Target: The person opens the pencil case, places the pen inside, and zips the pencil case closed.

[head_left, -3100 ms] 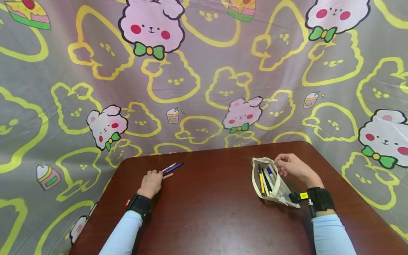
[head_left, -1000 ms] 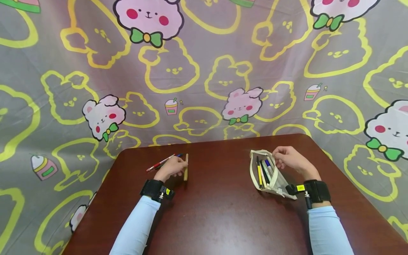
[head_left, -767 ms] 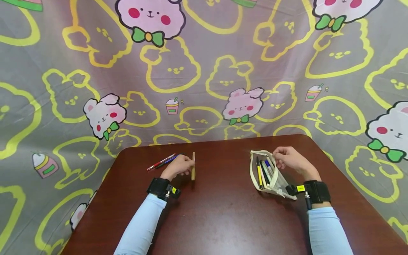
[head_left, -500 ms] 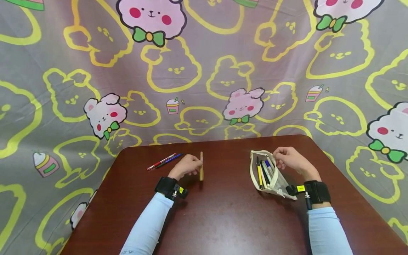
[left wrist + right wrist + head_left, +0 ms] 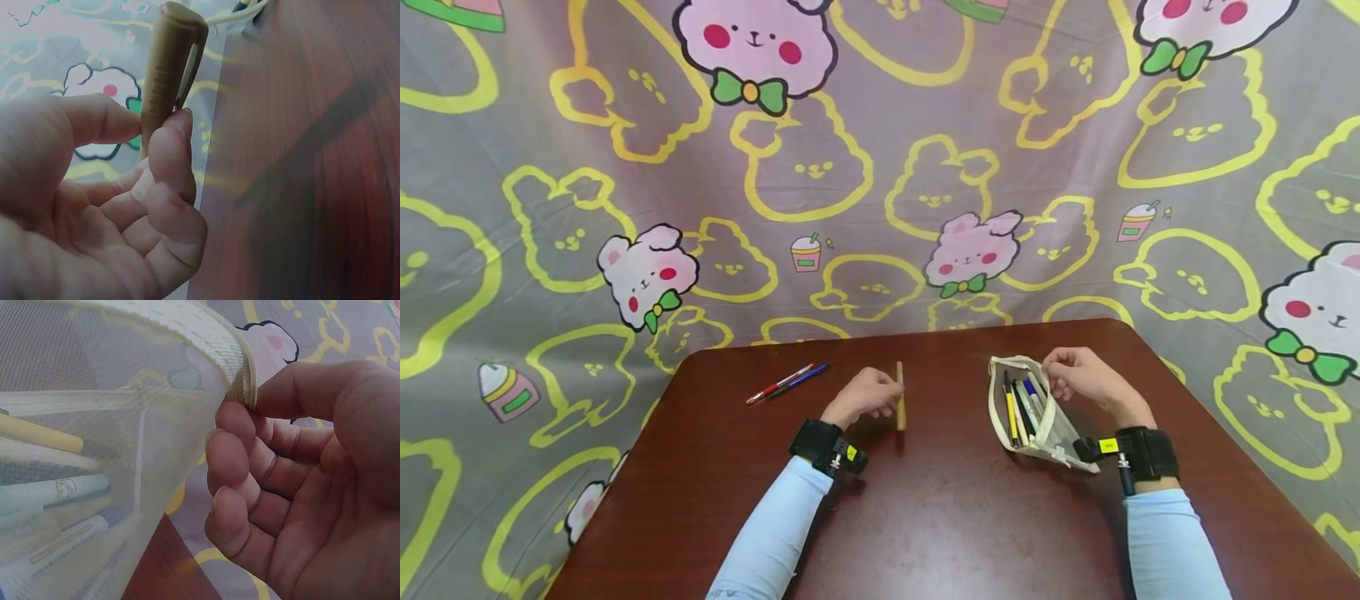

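My left hand point(image 5: 871, 393) pinches a tan pen point(image 5: 164, 72) between thumb and fingertips, near mid-table. In the left wrist view its clip end points up, with a shadow on the wood beside it. To the right, my right hand point(image 5: 1084, 379) pinches the zippered rim of a cream mesh pencil case point(image 5: 175, 419), holding its mouth apart. Inside lie several pens, among them a yellow pen point(image 5: 1011, 412) with a black end and a mint-green pen point(image 5: 56, 490). The mesh lets their barrels show through in the right wrist view.
A red pen point(image 5: 778, 385) and a blue pen point(image 5: 801, 380) lie side by side on the brown table point(image 5: 925, 517), left of the left hand. Behind the table's far edge hangs a grey cartoon-print curtain point(image 5: 880, 125).
My left hand has picked the tan pen from beside the red and blue pens and carried it right, toward the pencil case. My right hand stays at the case's rim.
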Tool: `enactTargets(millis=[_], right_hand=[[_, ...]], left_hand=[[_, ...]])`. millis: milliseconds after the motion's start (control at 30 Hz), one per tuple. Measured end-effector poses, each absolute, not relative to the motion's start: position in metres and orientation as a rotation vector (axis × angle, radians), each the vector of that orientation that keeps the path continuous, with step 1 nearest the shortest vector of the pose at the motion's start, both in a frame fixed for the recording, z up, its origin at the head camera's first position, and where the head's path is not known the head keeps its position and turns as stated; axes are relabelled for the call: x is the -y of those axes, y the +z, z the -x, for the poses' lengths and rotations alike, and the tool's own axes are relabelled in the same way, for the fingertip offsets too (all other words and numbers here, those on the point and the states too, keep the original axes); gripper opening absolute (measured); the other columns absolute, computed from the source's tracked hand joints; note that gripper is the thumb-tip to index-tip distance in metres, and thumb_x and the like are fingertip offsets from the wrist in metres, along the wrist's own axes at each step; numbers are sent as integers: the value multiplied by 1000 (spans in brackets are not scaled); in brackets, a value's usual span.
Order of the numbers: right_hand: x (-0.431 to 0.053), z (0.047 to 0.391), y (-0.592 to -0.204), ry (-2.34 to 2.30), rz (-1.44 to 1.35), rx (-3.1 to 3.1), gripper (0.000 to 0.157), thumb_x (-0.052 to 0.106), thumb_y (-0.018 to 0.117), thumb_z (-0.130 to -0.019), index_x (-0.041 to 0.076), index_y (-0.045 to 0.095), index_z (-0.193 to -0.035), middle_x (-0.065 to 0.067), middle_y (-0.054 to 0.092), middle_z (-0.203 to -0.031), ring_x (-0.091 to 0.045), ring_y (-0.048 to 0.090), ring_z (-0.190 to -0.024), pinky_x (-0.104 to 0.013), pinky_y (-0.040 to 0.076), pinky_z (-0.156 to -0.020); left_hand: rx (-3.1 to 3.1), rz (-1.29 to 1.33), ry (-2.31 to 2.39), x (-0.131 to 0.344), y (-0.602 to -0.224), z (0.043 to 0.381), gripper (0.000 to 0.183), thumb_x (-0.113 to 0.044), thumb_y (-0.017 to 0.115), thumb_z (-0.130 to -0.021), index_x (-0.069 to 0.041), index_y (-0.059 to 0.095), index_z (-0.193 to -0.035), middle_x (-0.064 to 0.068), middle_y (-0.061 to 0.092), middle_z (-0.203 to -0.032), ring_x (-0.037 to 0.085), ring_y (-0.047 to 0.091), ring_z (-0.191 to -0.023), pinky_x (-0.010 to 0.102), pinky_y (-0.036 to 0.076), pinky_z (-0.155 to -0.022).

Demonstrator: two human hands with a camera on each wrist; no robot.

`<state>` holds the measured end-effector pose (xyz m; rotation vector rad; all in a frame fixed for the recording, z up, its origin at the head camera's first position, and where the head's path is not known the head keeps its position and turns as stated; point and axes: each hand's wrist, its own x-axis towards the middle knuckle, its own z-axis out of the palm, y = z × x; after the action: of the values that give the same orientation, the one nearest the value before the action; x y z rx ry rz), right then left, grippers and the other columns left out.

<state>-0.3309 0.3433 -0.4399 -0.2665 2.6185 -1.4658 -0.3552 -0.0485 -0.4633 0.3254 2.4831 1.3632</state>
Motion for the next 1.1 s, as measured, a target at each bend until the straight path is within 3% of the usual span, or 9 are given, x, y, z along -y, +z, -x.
enactTargets(millis=[333, 733, 967, 1100], right_hand=[[-337, 331, -444, -1458, 301, -2609, 24, 12, 49, -99, -8, 58, -107, -10, 60, -77, -21, 61, -64, -35, 55, -60], [-340, 328, -439, -1505, 321, -2571, 29, 15, 52, -100, -12, 56, -110, -11, 57, -78, -18, 58, -63, -34, 55, -61], [-340, 329, -439, -1465, 312, -2595, 29, 14, 50, -100, -12, 57, -111, -10, 58, -77, -18, 59, -64, -35, 55, -61], [-338, 328, -439, -1467, 297, -2595, 29, 14, 50, -100, -12, 57, -111, -10, 59, -77, -18, 59, -64, -34, 55, -61]], left_hand=[[-2474, -383, 1359, 13, -466, 344, 22, -24, 63, -93, -6, 74, -89, 4, 69, -68, 15, 63, -55, 28, 49, -49], [-2383, -410, 1453, -37, -463, 339, 22, -26, 66, -93, -5, 73, -95, 8, 71, -72, 14, 63, -54, 30, 51, -51], [-2316, -388, 1540, -50, -465, 339, 24, -27, 67, -93, -5, 74, -93, 10, 72, -73, 22, 66, -59, 33, 52, -54], [-2283, -368, 1576, -59, -467, 342, 24, -28, 67, -93, -5, 74, -89, 7, 70, -71, 17, 65, -57, 30, 51, -52]])
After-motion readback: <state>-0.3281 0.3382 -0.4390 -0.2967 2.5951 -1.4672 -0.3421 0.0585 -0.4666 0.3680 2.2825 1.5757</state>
